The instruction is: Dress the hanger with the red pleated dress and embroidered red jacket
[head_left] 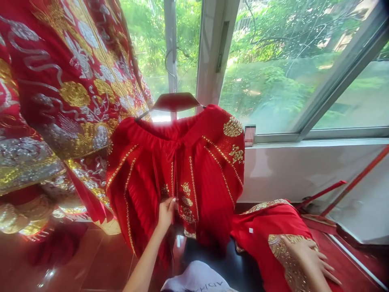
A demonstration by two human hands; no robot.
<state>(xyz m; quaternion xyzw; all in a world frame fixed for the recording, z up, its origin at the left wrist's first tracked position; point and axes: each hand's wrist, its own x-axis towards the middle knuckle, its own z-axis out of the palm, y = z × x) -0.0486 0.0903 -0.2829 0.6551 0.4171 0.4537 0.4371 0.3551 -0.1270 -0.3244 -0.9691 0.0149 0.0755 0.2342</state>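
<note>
A red pleated skirt (212,178) with gold beading hangs in front of me from a hanger (174,101), its gathered waist tied with a cord. My left hand (166,213) is closed at the skirt's front, pinching it near the hanging cord ends. Whether cord or cloth is between the fingertips is hard to make out. To the right, a red garment (255,227) with gold embroidery is draped low. My right hand (306,257) lies on its embroidered part, fingers spread and not gripping.
Red robes with gold and silver embroidery (75,81) hang close on the left. Behind is a window (282,89) above a white wall (273,174). A red pole (355,178) leans at the right. The tiled floor (100,255) shows at lower left.
</note>
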